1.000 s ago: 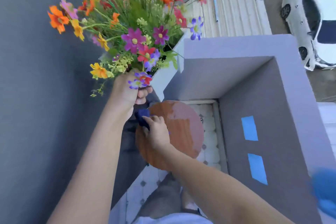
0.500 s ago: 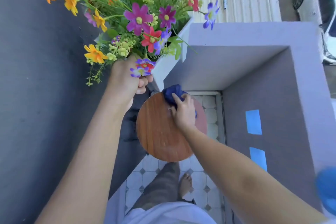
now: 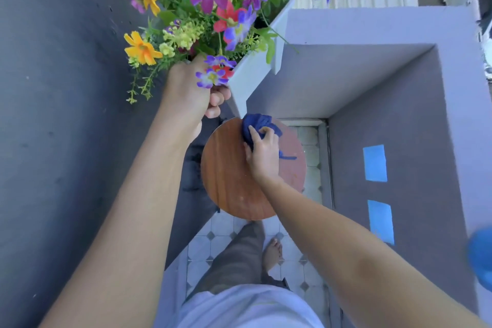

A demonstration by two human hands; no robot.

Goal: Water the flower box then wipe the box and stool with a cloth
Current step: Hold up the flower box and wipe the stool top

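A white flower box (image 3: 253,72) full of colourful flowers is held up above the stool. My left hand (image 3: 191,90) grips its near end, fingers curled under the edge. Below it stands a round wooden stool (image 3: 226,173). My right hand (image 3: 262,152) presses a bunched dark blue cloth (image 3: 257,125) onto the far part of the stool's top, close under the box's lower corner.
A dark grey wall (image 3: 53,114) rises on the left. A lilac parapet wall (image 3: 399,104) with two blue tape patches (image 3: 375,162) closes the corner on the right. My bare foot (image 3: 271,253) stands on the tiled floor (image 3: 311,189). A blurred blue object (image 3: 480,255) shows at the right edge.
My right hand has swept the cloth from the stool's left edge across to its far right part. The left hand keeps the box lifted.
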